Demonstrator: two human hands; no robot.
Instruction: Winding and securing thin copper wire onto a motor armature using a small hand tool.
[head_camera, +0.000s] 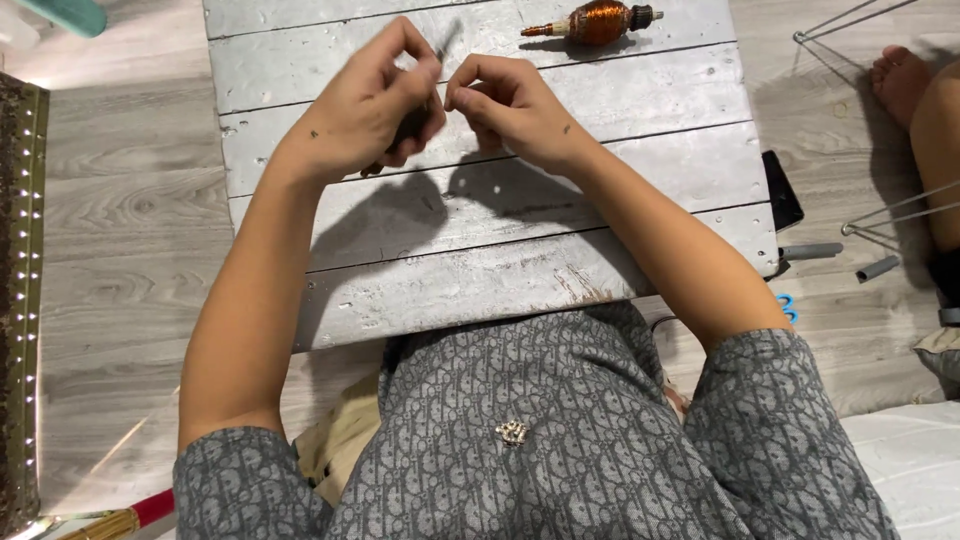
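Person wears a grey short-sleeved shirt (560, 420) with a repeating woven pattern. A small silver ornament (512, 432) sits mid-chest. Forearms bare.

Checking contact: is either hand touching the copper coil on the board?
No: the copper coil lies apart at the far edge, beyond both hands.

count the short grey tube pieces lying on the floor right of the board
2: one short grey tube piece sticks out beside the white plank board's right edge, the other grey tube piece lies just right of it. More may be hidden under the board.
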